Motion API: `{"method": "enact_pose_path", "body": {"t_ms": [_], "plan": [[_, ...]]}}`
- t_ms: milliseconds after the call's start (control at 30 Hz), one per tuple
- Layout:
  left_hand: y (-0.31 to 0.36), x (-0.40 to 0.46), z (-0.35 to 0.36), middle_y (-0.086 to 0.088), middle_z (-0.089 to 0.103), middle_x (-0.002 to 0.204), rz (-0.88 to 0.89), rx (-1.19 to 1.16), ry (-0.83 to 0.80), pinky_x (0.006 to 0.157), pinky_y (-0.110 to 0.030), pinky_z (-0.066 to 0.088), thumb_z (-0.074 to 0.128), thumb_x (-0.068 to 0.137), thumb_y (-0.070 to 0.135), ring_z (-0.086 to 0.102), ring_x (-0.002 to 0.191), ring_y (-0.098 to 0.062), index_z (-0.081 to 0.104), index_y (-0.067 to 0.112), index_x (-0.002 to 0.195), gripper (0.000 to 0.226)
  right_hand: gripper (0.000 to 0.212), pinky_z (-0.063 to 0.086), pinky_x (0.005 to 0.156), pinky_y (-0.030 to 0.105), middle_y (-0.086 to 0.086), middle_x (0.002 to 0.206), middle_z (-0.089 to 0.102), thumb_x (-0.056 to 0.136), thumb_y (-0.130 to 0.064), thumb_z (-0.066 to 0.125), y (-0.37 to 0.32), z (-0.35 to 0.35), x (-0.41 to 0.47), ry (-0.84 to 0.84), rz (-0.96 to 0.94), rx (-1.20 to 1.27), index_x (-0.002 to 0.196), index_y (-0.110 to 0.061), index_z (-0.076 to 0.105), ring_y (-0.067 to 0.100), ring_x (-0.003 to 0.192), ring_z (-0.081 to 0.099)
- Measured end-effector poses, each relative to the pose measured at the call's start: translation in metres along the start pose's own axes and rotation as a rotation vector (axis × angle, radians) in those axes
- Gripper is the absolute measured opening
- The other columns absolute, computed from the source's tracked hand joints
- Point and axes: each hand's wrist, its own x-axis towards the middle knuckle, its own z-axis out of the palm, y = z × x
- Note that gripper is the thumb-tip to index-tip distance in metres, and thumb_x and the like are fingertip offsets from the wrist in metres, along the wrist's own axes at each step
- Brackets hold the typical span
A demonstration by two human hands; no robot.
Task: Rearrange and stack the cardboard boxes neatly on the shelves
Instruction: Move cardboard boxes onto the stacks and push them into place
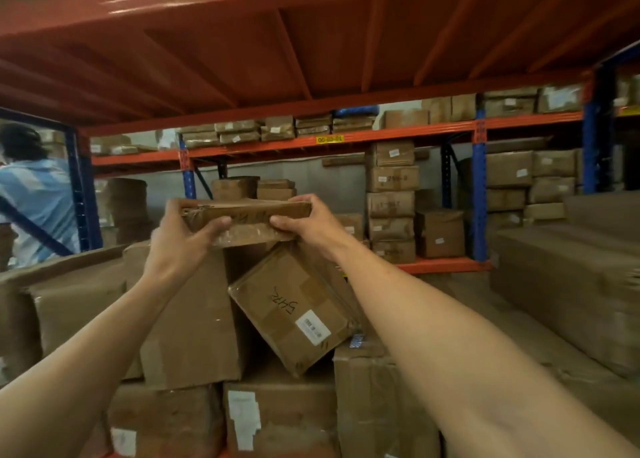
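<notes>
A: Starting from the biggest thing, what do you see?

B: An orange shelf deck [311, 35] covers the whole top of the view, seen from below. Far behind stands a rack with orange beams and blue posts [480, 194], full of brown boxes on two levels.

A: And on the near side?

B: Many large cardboard boxes. On the right there is a long stack of flat boxes [571, 277]. On the left stands a tall box [187, 312], and under it a low row of boxes [277, 419] with white labels.

A: Is something between them?

B: Yes, a tilted box [294, 312] leans in the gap, one corner down. It has the writing "542" and a white label on its face.

A: Where is the box of the task?

B: The flat box [242, 220] is in the air, in the middle of the view, just above the tilted box and the tall box. The left hand [183, 229] is clamped on its left end and the right hand [308, 222] on its right end, thumbs on the near side.

A: Anybody else?

B: At the far left, a person in a light blue shirt [34, 198], partly behind a blue post.
</notes>
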Motion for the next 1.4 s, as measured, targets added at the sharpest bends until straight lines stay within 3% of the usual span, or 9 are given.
{"method": "enact_pose_path", "body": {"t_ms": [100,400,600,733,833,967,1133,1233,1400], "plan": [[0.019,-0.004,0.005,0.036,0.064,0.091,0.037,-0.045,-0.025,0.059,-0.023,0.047,0.076,0.071,0.061,0.064,0.078,0.01,0.044,0.066,0.095,0.04,0.047,0.05,0.099,0.044,-0.006,0.111,0.065,0.076,-0.035,0.086,0.0,-0.014,-0.011,0.127,-0.06,-0.017,0.113,-0.027,0.059,0.013,0.107,0.06],[0.115,-0.026,0.126,0.017,0.062,0.102,0.117,-0.176,-0.068,0.079,-0.036,0.053,0.077,0.078,0.054,0.062,0.097,-0.008,0.045,0.046,0.116,0.05,0.045,0.055,0.092,0.041,-0.003,0.106,0.068,0.074,-0.033,0.088,-0.02,-0.163,-0.062,0.363,-0.179,-0.213,0.108,-0.02,0.061,0.013,0.102,0.064],[0.206,-0.074,0.237,0.021,0.062,0.095,0.156,-0.329,-0.208,0.067,-0.015,0.045,0.078,0.082,0.044,0.06,0.084,0.011,0.047,0.038,0.112,0.043,0.039,0.047,0.068,0.014,-0.011,0.094,0.067,0.073,-0.036,0.089,-0.026,-0.304,-0.132,0.502,-0.148,-0.372,0.097,-0.029,0.059,-0.006,0.081,0.063],[0.267,-0.121,0.321,0.019,0.062,0.096,0.113,-0.415,-0.292,0.056,-0.004,0.044,0.079,0.082,0.04,0.058,0.078,0.02,0.05,0.03,0.114,0.045,0.04,0.043,0.067,0.011,-0.012,0.096,0.067,0.07,-0.039,0.09,-0.022,-0.4,-0.191,0.601,-0.101,-0.488,0.095,-0.031,0.06,-0.002,0.087,0.062],[0.301,-0.157,0.374,0.018,0.064,0.097,0.073,-0.474,-0.357,0.066,-0.004,0.044,0.08,0.081,0.041,0.057,0.083,0.017,0.051,0.028,0.115,0.047,0.038,0.046,0.072,0.018,-0.012,0.098,0.065,0.072,-0.039,0.089,-0.014,-0.456,-0.231,0.651,-0.057,-0.554,0.094,-0.032,0.059,-0.001,0.09,0.059],[0.325,-0.212,0.437,0.013,0.067,0.108,0.02,-0.528,-0.449,0.096,-0.034,0.051,0.078,0.082,0.046,0.061,0.113,-0.01,0.05,0.032,0.116,0.046,0.038,0.046,0.07,0.014,-0.012,0.102,0.066,0.075,-0.04,0.086,0.015,-0.514,-0.284,0.671,-0.03,-0.561,0.1,-0.032,0.059,-0.004,0.092,0.061],[0.339,-0.244,0.465,-0.005,0.066,0.118,-0.06,-0.413,-0.212,0.116,-0.064,0.014,0.038,0.086,0.079,0.054,0.122,-0.03,0.045,0.034,0.122,0.058,0.035,0.051,0.089,0.041,-0.012,0.105,0.064,0.086,-0.055,0.066,0.047,-0.514,-0.298,0.799,-0.14,-0.673,0.113,-0.035,0.058,0.013,0.101,0.06],[0.344,-0.244,0.475,-0.007,0.066,0.112,-0.161,-0.496,-0.044,0.098,-0.05,0.039,0.025,0.089,0.079,0.059,0.108,-0.031,0.048,0.028,0.121,0.064,0.031,0.042,0.098,0.049,-0.013,0.093,0.061,0.099,-0.05,0.044,0.06,-0.502,-0.287,1.083,-0.299,-0.757,0.106,-0.026,0.061,0.012,0.09,0.057],[0.342,-0.239,0.494,-0.008,0.07,0.089,-0.098,-0.308,0.112,0.072,-0.037,0.037,0.016,0.097,0.067,0.064,0.084,-0.031,0.051,0.027,0.122,0.059,0.046,0.04,0.087,0.031,0.003,0.125,0.057,0.104,-0.05,0.029,0.074,-0.497,-0.258,1.291,-0.155,-0.393,0.117,-0.023,0.064,0.009,0.104,0.048]]}}
